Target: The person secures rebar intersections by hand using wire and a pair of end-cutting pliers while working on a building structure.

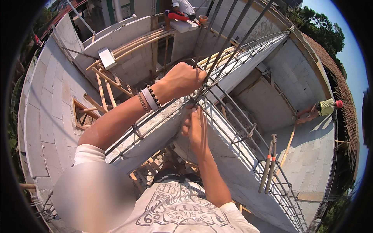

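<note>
My left hand (182,80), with bracelets on its wrist, is closed in a fist beside the upright steel bars (222,42) at the wall corner. What it grips is hidden by the fingers. Just below, my right hand (196,127) is closed with its fingertips up against the crossing of the bars. Whatever lies between those fingers is too small to make out. Horizontal reinforcing bars (229,104) run along the wall tops and meet at this corner. Long-handled pincers (268,165) with orange bands hang on the bars to the right.
Block walls (46,128) surround me, with bamboo poles (136,42) and a loose white block (106,57) at the left. A person in a red cap (325,107) is at the far right. Another person (182,8) is at the top. Rubble (153,165) lies below.
</note>
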`<move>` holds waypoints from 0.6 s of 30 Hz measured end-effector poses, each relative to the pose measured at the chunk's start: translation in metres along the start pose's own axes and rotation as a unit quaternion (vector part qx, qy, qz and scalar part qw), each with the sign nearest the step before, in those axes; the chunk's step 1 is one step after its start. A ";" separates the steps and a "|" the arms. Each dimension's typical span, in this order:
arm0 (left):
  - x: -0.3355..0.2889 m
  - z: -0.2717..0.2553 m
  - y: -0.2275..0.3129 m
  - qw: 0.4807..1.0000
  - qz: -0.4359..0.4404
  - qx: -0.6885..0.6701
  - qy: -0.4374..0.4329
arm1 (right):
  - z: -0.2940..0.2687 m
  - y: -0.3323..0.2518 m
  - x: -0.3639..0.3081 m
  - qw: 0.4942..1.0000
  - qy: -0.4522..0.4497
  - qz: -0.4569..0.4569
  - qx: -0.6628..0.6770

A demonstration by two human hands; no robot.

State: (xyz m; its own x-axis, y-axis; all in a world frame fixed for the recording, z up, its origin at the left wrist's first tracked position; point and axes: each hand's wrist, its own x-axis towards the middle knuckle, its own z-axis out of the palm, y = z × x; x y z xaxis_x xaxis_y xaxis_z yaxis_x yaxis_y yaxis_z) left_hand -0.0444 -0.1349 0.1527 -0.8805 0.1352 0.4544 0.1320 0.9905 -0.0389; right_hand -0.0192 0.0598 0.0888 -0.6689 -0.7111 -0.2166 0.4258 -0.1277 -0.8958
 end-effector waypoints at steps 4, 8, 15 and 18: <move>-0.002 0.003 -0.003 0.999 0.018 0.038 0.027 | 0.013 0.010 0.005 0.999 0.037 0.006 0.001; -0.003 0.007 -0.005 0.999 -0.009 -0.026 0.038 | 0.023 0.014 0.005 0.997 0.083 -0.005 0.000; -0.004 0.008 -0.008 0.994 -0.009 -0.073 0.083 | 0.031 -0.007 -0.003 0.992 0.092 0.017 0.083; -0.005 0.007 -0.006 0.996 0.000 -0.052 0.066 | 0.026 -0.025 -0.006 0.994 -0.018 -0.029 0.105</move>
State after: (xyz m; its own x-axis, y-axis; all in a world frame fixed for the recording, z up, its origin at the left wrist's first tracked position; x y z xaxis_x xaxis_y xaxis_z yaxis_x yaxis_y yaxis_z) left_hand -0.0442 -0.1411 0.1450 -0.8134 0.1243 0.5683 0.1849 0.9815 0.0499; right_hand -0.0100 0.0493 0.1221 -0.6750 -0.7224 -0.1497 0.5081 -0.3081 -0.8043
